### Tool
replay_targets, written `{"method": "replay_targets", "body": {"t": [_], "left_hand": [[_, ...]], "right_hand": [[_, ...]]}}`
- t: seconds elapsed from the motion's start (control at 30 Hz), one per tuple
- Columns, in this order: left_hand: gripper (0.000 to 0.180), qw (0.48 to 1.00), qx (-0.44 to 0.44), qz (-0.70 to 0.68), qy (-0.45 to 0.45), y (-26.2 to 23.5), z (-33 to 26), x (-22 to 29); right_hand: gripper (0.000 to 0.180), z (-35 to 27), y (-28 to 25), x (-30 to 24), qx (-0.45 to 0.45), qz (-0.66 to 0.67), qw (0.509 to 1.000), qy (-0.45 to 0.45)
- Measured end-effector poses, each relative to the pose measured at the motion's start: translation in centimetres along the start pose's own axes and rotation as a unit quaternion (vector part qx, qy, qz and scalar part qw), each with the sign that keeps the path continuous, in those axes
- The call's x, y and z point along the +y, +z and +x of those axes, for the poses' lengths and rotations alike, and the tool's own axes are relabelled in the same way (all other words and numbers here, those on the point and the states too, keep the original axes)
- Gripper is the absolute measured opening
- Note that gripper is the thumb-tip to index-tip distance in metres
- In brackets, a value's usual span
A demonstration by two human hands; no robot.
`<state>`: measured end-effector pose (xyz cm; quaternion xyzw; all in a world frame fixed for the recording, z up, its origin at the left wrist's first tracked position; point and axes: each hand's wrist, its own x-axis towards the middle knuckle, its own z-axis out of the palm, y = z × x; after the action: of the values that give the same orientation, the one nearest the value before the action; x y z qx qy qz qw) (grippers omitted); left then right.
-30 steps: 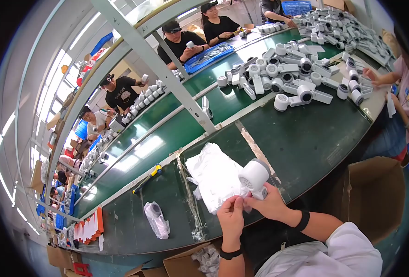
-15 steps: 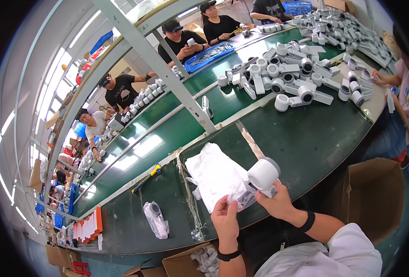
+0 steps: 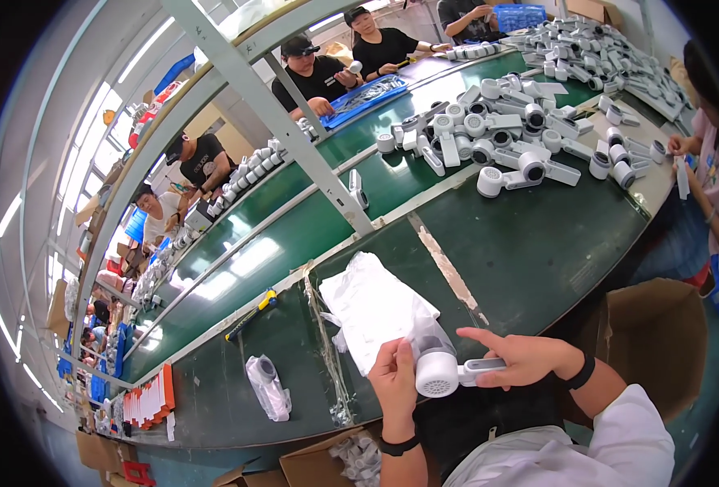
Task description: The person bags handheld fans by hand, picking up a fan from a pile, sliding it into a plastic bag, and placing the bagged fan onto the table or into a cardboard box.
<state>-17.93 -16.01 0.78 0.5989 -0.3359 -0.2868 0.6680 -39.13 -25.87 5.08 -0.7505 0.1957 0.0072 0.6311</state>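
A white handheld fan (image 3: 438, 375) with a round perforated head is near the table's front edge, its head toward my left hand. My right hand (image 3: 522, 359) grips the fan's grey-and-white handle between thumb and curled fingers, its index finger stretched out. At the edge of a stack of white plastic bags (image 3: 371, 304), my left hand (image 3: 395, 375) pinches a thin clear bag beside the fan head; its fingertips are partly hidden. Farther left lies a bagged fan (image 3: 267, 388).
A large heap of fans (image 3: 497, 130) covers the back right. A yellow-and-black cutter (image 3: 251, 315) and orange-edged cards (image 3: 150, 398) lie to the left. Open cartons (image 3: 652, 349) stand beside and below the table. Several co-workers sit across the green conveyor (image 3: 294, 223).
The fan has swung down and left, from upright in my right hand to lying sideways against my left hand. My right index finger has straightened out.
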Motion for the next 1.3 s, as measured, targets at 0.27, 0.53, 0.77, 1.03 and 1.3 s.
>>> {"method": "replay_targets", "body": {"t": [0.27, 0.53, 0.77, 1.03, 1.3], "left_hand": [[0.023, 0.999, -0.034, 0.006, 0.019, -1.6, 0.0, 0.4], [0.017, 0.982, 0.002, 0.106, 0.156, -1.3, -0.3, -0.4], [0.015, 0.976, -0.073, 0.108, 0.173, -2.0, -0.1, 0.7], [0.015, 0.977, -0.017, 0.116, 0.178, -2.2, -0.2, 0.6], [0.020, 0.976, 0.044, 0.136, 0.164, 0.0, -0.9, 0.1]], "right_hand": [[0.075, 2.1, -0.9, 0.6, -0.003, 0.006, 0.999, 0.036], [0.069, 3.0, 1.0, 1.1, 0.068, 0.047, 0.996, 0.027], [0.083, 3.1, -0.2, 0.9, 0.016, -0.020, 0.999, 0.031], [0.072, 4.6, 1.1, 1.3, 0.027, 0.103, 0.994, 0.026], [0.060, 5.0, 3.8, 1.7, 0.182, 0.109, 0.977, 0.006]]}}
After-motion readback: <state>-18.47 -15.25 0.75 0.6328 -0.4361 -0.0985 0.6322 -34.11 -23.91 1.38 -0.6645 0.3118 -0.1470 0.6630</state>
